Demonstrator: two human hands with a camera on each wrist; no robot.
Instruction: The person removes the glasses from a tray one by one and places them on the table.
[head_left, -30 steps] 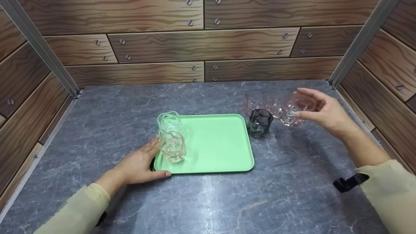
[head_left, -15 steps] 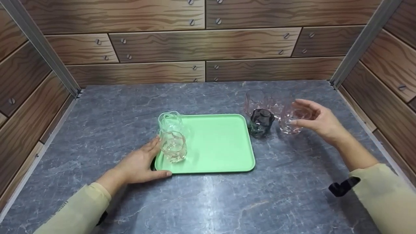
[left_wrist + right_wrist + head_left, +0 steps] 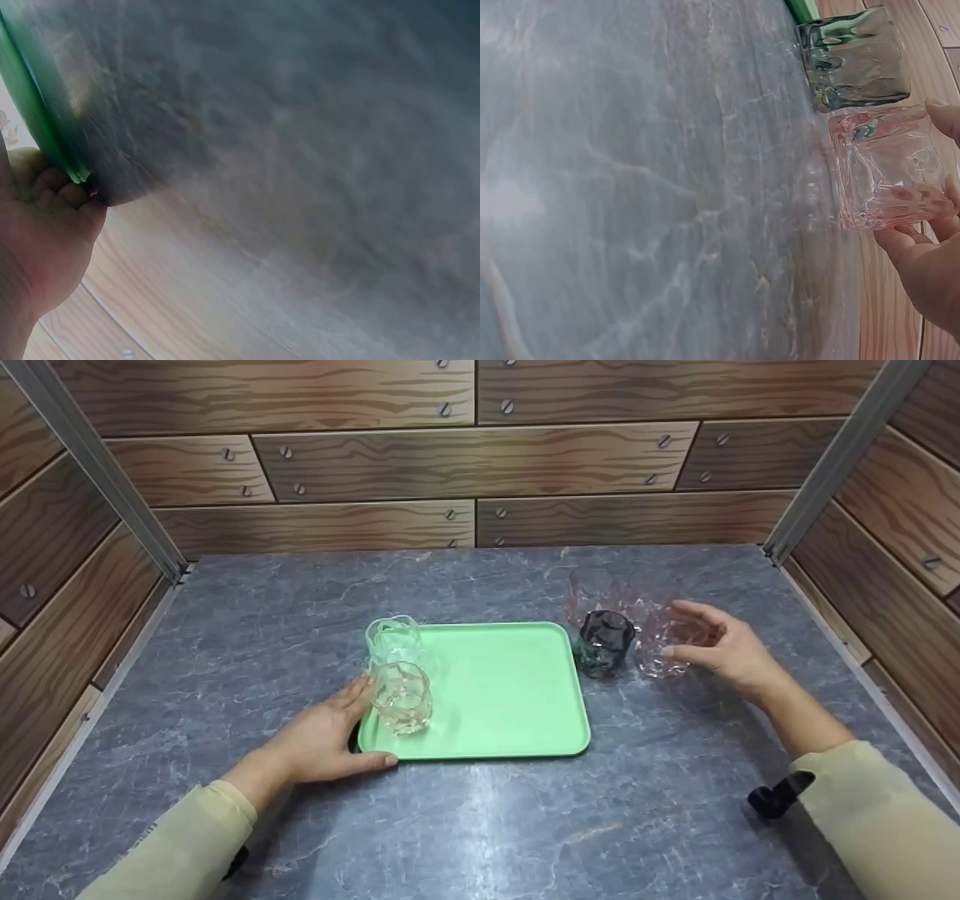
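Observation:
My left hand (image 3: 322, 739) lies at the near left corner of the green tray (image 3: 510, 697), fingers stretched along its left edge and thumb on its front edge. On the tray's left side stand a pale clear glass (image 3: 394, 641) and, in front of it, a faintly amber glass (image 3: 403, 701). My right hand (image 3: 731, 652) holds a pink glass (image 3: 664, 649) upright, thumb on the near side and fingers on the far side. Beside it, at the tray's right edge, stands a dark grey glass (image 3: 604, 645). In the right wrist view the pink glass (image 3: 892, 169) is close to the dark one.
Another pink glass (image 3: 589, 596) stands behind the dark one, with a further pink glass (image 3: 634, 604) partly hidden beside it. Wood-patterned walls (image 3: 472, 465) close off the back and both sides of the grey marbled table (image 3: 480, 825).
My right hand has brought the pink glass toward me and slightly left, down beside the dark glass. The left hand and tray stay in place.

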